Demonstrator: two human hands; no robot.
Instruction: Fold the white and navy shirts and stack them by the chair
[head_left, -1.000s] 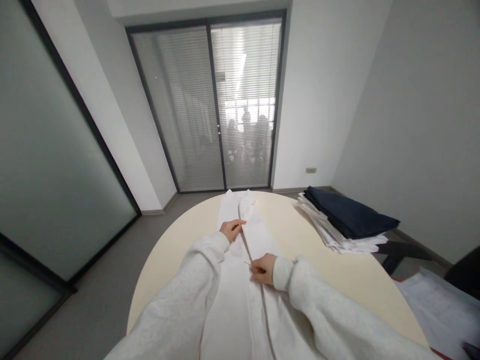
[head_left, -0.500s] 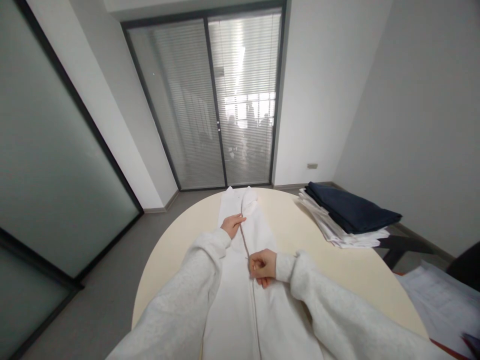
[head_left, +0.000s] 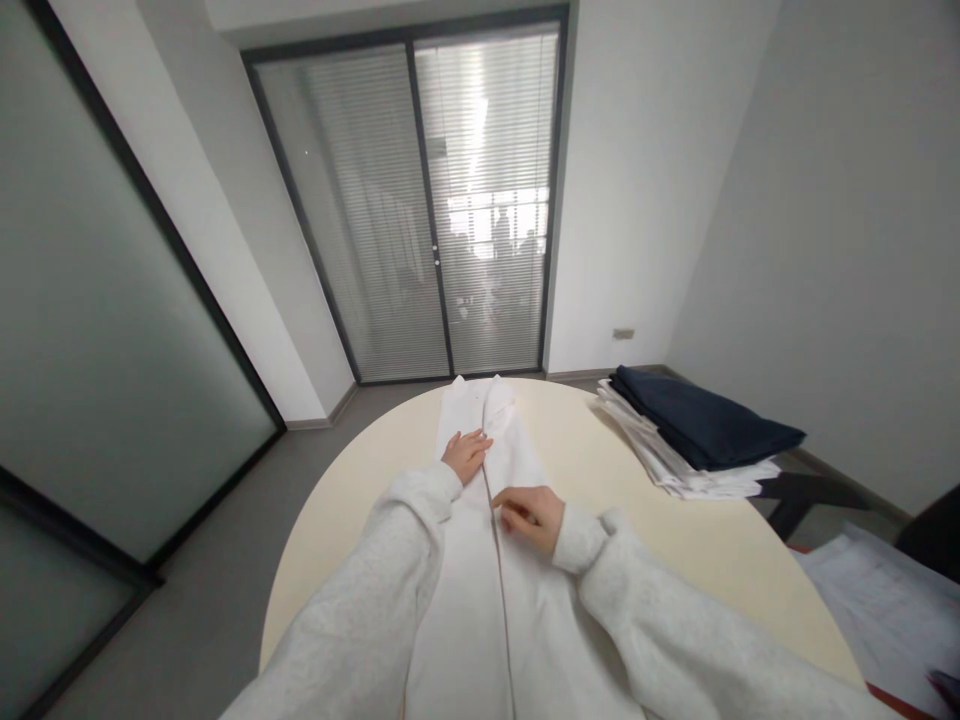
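A white garment (head_left: pixel 517 455) lies stretched lengthwise down the middle of a round cream table (head_left: pixel 592 450), its two halves meeting along a centre line. My left hand (head_left: pixel 466 452) lies flat on the left half, fingers stretched toward the far end. My right hand (head_left: pixel 531 514) rests on the right half just beside the centre line, fingers curled downward against the cloth. Both arms wear light grey sleeves.
A stack of folded white cloths topped by dark navy fabric (head_left: pixel 701 428) sits at the table's right edge. White sheets (head_left: pixel 885 610) lie lower right. Sliding glass doors with blinds (head_left: pixel 450 210) stand beyond the table; a frosted glass wall (head_left: pixel 90 330) is on the left.
My right hand has moved a little farther up the garment and no longer pinches the centre edge. My left hand has flattened onto the cloth. The centre line lies straighter.
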